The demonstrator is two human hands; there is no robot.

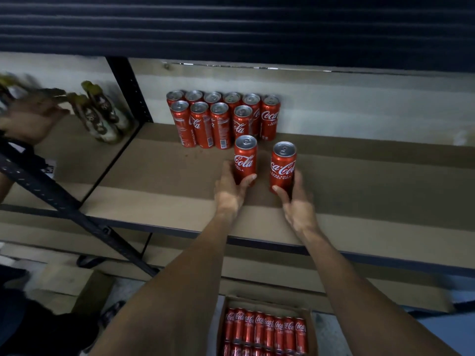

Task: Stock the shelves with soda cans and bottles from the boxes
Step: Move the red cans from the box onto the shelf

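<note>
Left grip (231, 187) curls round a soda can (245, 160), upright over the shelf (372, 186); right grip (298, 201) clasps a second can (282, 167) just beside it; stocked cans (218, 119) stand beyond both grips.

Bare room is left on the brown board shelf (372, 181) right of the block of red slim soda cans (219, 119) at the back. The lane before it is taken by two more such cans: left can (245, 158) gripped by the left hand (230, 188), right can (282, 167) by the right hand (298, 204). The left is barred by a black perforated steel post (129, 88) and a tilted black steel beam (59, 199).
</note>
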